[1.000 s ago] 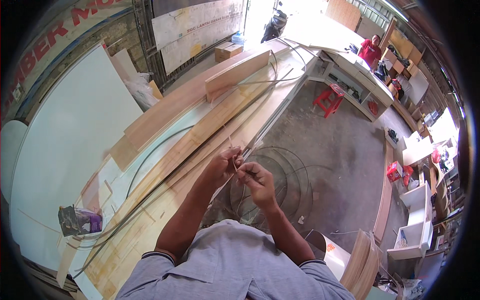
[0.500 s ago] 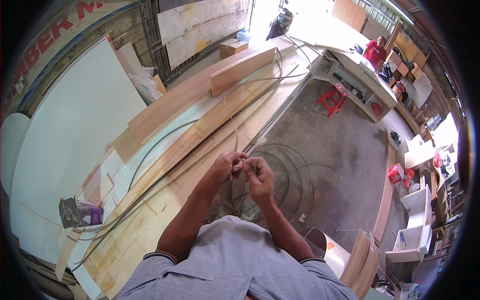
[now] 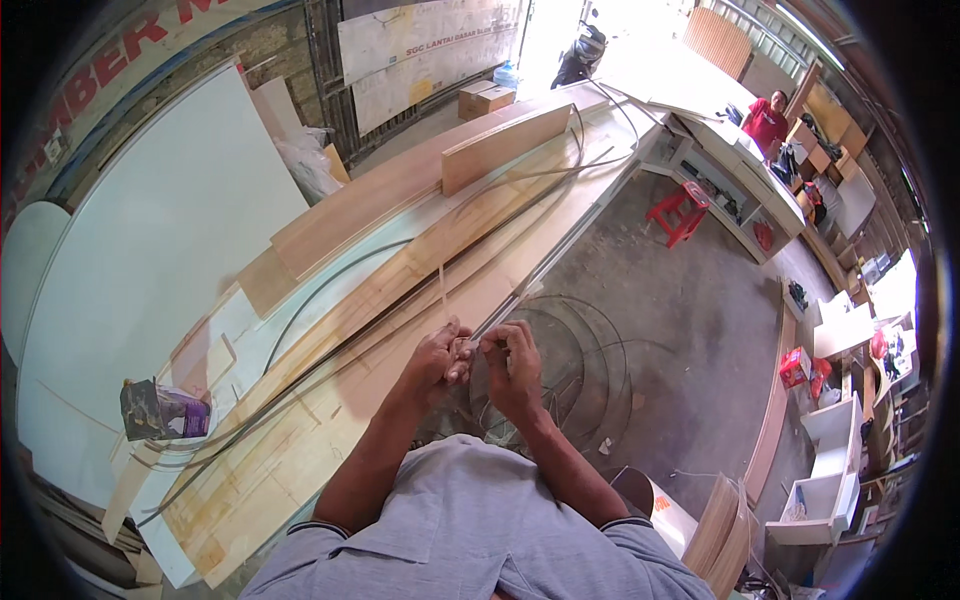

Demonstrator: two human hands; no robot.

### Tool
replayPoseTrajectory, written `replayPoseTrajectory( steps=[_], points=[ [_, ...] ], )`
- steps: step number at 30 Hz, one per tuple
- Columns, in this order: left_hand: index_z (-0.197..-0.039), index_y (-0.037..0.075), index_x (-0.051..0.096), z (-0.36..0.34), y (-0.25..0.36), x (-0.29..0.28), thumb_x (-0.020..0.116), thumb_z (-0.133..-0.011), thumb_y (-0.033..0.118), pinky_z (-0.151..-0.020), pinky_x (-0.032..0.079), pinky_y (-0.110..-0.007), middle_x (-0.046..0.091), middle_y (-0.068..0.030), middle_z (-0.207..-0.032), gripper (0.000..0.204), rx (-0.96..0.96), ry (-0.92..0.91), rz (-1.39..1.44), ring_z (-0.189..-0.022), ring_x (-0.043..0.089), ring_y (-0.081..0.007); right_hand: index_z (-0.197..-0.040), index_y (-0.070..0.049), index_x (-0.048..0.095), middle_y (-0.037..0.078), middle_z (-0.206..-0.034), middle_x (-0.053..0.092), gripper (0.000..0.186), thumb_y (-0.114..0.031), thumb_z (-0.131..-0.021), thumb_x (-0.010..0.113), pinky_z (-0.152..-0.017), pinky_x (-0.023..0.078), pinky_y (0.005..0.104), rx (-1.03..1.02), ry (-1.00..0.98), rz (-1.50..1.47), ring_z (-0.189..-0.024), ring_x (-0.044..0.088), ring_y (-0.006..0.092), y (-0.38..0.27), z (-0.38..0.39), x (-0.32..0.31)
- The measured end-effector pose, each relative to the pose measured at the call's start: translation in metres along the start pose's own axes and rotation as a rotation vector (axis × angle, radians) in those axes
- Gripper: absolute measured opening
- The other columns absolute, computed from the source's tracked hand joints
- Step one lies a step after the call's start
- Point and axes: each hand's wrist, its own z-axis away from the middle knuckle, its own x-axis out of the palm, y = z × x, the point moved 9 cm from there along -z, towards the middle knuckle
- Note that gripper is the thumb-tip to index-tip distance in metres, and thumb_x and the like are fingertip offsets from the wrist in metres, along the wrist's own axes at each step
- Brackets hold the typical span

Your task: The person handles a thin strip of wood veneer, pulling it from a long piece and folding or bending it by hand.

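Note:
My left hand (image 3: 440, 360) is closed on a thin pale strip (image 3: 443, 285), which rises from it over the long workbench. Close to its right, my right hand (image 3: 512, 370) pinches at something small beside the left fingers, too small to make out. Under and beyond the strip lie long light wooden boards (image 3: 268, 455) with dark flexible strips (image 3: 310, 310) curving along them. A short upright board (image 3: 505, 150) stands on the bench's far part. Below my hands, several loops of thin dark strip (image 3: 620, 360) lie on the concrete floor.
A large white panel (image 3: 150, 260) leans at left, near a dark-purple package (image 3: 165, 410). A red stool (image 3: 678, 212) stands before a white cabinet (image 3: 720, 180); a person (image 3: 768, 125) is behind it. Boards (image 3: 720, 530) and white drawer boxes (image 3: 810, 510) are at right.
My hands have shifted slightly down and apart at the fingertips, the left one turning palm upward. The pale strip now stands higher over the bench. The view has swung slightly left.

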Motion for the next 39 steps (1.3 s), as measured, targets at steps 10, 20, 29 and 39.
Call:
replayPoseTrajectory(
  steps=[10, 20, 29, 39],
  points=[
    [-0.122, 0.0, 0.042, 0.027, 0.004, -0.032, 0.052, -0.098, 0.05, -0.037, 0.034, -0.021, 0.036, 0.0064, -0.062, 0.056, -0.065, 0.02, 0.21, -0.034, 0.031, -0.0017, -0.095, -0.002, 0.058, 0.009, -0.09, 0.055, 0.005, -0.003, -0.091, 0.059, -0.069, 0.047, 0.0296, -0.013, 0.014, 0.024, -0.077, 0.056, 0.0179, 0.012, -0.023, 0.016],
    [-0.108, 0.004, 0.051, 0.033, 0.027, -0.036, 0.046, -0.103, 0.041, -0.036, 0.034, -0.02, 0.038, 0.0048, -0.062, 0.038, 0.012, -0.042, -0.075, -0.038, 0.037, -0.0037, -0.103, 0.0, 0.052, 0.012, -0.098, 0.062, 0.008, -0.007, -0.1, 0.052, -0.08, 0.051, 0.0304, 0.051, 0.017, -0.402, -0.09, 0.062, 0.0176, 0.015, -0.049, 0.017],
    [-0.096, 0.005, 0.054, 0.036, 0.046, -0.042, 0.043, -0.105, 0.029, -0.041, 0.038, -0.025, 0.05, 0.0002, -0.058, 0.028, 0.13, 0.014, -0.619, -0.042, 0.047, -0.0097, -0.103, 0.0, 0.048, 0.01, -0.085, 0.061, 0.011, -0.011, -0.102, 0.05, -0.074, 0.057, 0.0346, 0.129, 0.04, -0.545, -0.076, 0.066, 0.0201, 0.003, -0.092, 0.0],
    [-0.091, 0.006, 0.053, 0.063, 0.06, -0.111, 0.044, -0.105, 0.03, -0.042, 0.041, -0.025, 0.057, -0.0033, -0.059, 0.03, 0.171, 0.132, -0.59, -0.045, 0.05, -0.0094, -0.1, -0.001, 0.048, 0.01, -0.081, 0.061, 0.011, -0.012, -0.101, 0.05, -0.058, 0.056, 0.0292, 0.133, -0.032, -0.488, -0.067, 0.067, 0.0191, -0.013, -0.185, 0.032]
  ],
)
